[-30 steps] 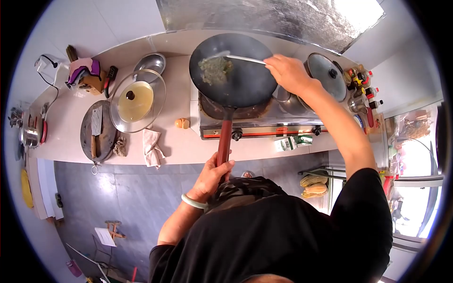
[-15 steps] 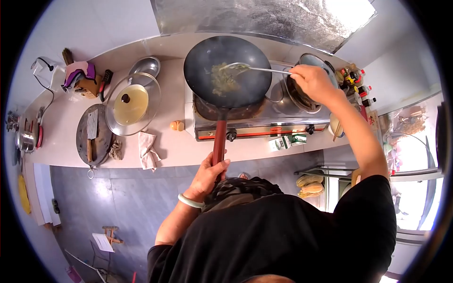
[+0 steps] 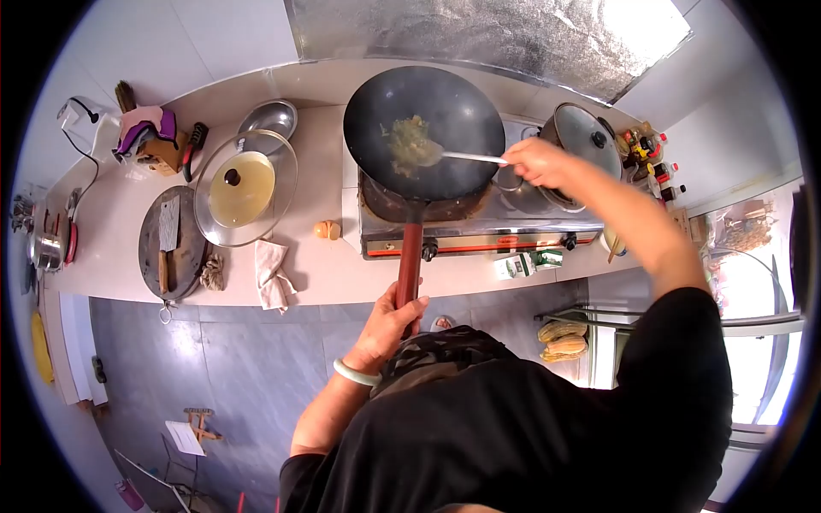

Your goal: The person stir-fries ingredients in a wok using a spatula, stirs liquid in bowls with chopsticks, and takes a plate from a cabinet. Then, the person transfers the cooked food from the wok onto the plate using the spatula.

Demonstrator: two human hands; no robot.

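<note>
1. The left grip, a bare hand, is wrapped around the long red-brown handle of the round dark wok. A firm, level hold here should stop the pan twisting under the stirring.
2. The right grip is closed around the end of a slim silver metal utensil. The tool's head is partly lost in the food and haze, so its exact shape cannot be told.
3. The small yellow-green heap of chopped food lies in the wok, beyond the left grip and to the left of the right grip, touching the utensil's head.
4. To stir well, I would slide the head low under the heap and turn it over, reaching the far edge too, so that no part scorches.
5. The silver gas stove is ahead of the left grip. Whether the wok rests fully on its burner cannot be told; setting it level would spread the heat more evenly.
6. A glass-lidded metal pot is near the right grip, on its right. Short strokes with the right elbow held high should clear it.
</note>
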